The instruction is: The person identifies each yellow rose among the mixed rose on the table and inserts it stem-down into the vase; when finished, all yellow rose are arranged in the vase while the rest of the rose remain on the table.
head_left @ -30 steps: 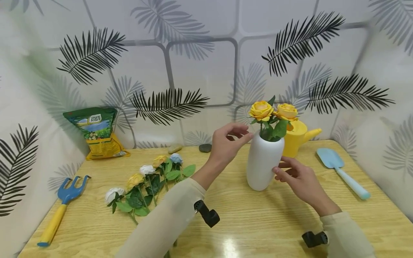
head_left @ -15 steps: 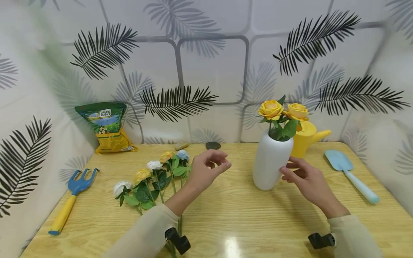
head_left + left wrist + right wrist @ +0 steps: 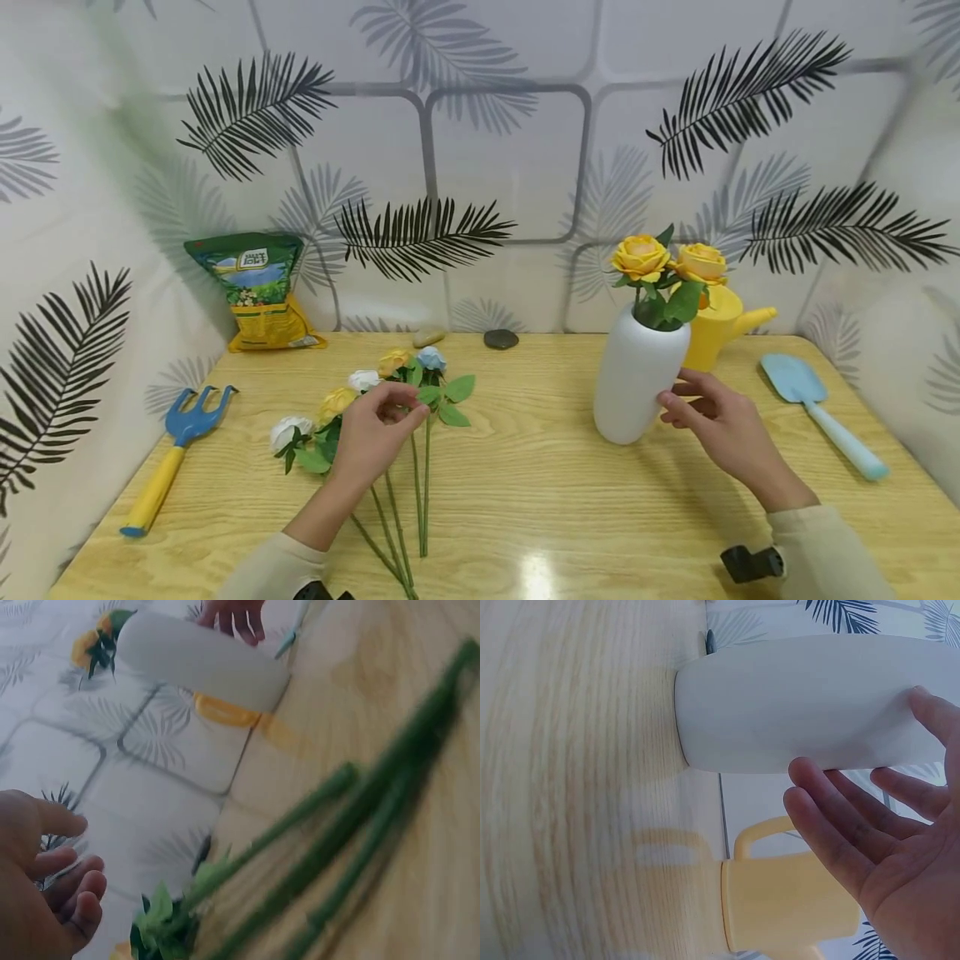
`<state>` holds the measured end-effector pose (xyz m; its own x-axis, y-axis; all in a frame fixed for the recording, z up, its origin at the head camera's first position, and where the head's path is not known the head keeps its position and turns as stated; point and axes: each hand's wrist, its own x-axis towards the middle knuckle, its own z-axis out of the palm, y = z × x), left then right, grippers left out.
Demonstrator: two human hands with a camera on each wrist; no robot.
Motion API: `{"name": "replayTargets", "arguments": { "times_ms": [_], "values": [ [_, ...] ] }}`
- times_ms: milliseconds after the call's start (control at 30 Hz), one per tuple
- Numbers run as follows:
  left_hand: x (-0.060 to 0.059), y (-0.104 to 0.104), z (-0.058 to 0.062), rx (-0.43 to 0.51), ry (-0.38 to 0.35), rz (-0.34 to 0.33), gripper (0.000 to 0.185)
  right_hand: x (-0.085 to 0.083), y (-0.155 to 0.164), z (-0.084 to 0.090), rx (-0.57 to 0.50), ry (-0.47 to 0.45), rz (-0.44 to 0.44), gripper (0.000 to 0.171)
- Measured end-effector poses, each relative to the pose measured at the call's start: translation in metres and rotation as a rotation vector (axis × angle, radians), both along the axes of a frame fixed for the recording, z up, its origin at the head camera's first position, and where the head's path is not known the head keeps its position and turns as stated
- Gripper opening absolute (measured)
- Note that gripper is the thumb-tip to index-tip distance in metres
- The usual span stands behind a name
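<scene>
Left hand (image 3: 372, 437) over the loose flowers (image 3: 360, 412) lying on the table (image 3: 570, 508); fingers loosely curled, cannot tell whether they grip a stem. Right hand (image 3: 716, 429) beside the white vase (image 3: 636, 379), fingers relaxed and spread, thumb tip touching its side. Vase upright, two yellow roses (image 3: 670, 260) in it. Behind it a yellow watering can (image 3: 720, 325); blue trowel (image 3: 817, 412) to the right
</scene>
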<state>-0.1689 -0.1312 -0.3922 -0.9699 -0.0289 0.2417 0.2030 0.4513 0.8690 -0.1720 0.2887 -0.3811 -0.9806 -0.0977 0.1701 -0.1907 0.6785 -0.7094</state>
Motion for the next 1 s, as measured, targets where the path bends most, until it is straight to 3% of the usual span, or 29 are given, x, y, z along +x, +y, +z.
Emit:
{"name": "replayTargets", "arguments": {
  "times_ms": [133,433,1000],
  "values": [
    [0.001,-0.012,-0.009,-0.119,-0.084,0.044,0.022,0.001,0.001,-0.001,0.002,0.0,-0.007,0.057],
    [-0.001,-0.016,-0.019,-0.267,-0.166,0.008,0.029,0.0,0.002,-0.002,-0.002,-0.004,-0.015,0.058],
    [-0.007,-0.012,-0.029,-0.219,-0.213,-0.025,0.03,0.001,0.0,0.0,-0.017,-0.005,0.0,0.058]
  ]
}}
